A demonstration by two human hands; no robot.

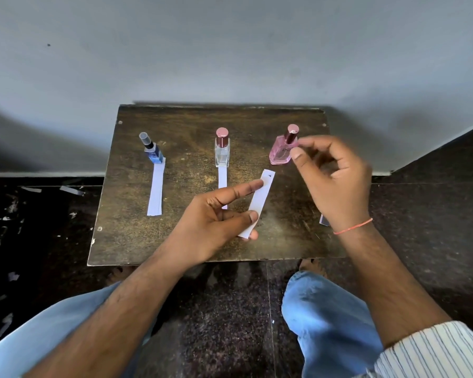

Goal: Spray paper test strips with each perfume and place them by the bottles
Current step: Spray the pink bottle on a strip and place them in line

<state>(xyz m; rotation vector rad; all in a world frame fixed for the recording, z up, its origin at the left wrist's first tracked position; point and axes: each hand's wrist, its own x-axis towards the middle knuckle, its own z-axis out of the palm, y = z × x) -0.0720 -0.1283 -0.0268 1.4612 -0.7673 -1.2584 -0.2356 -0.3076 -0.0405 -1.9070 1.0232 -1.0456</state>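
1. A small dark bench (175, 241) stands against a grey wall (230, 50), with three perfume bottles in a row near its far edge.
2. The blue bottle (153, 152) with a clear cap stands toward the far left corner; a white paper strip (155, 190) lies on the bench right at its base and runs toward the near edge.
3. The clear bottle (222, 152) with a pink metallic cap stands at the middle of the row; a second strip (222, 178) lies at its base, its near end hidden behind the left hand.
4. The pink bottle (280, 154), capped, stands toward the far right corner.
5. The left hand (216, 222) pinches a third strip (260, 203) at its lower end between thumb and fingers, the index finger stretched along it; the strip is held above the bench middle, slanting up toward the pink bottle.
6. The right hand (331, 175) hovers just beside the pink bottle, fingers loosely curled, thumb and index tips close to its cap and shoulder, holding nothing; it is blurred.
7. A red thread (352, 227) circles the right wrist.
8. Near the right edge, a small pale scrap (324, 221) peeks from behind that wrist.
9. Paper bits (71, 190) lie scattered on the dark floor (230, 323) to the left of the bench.
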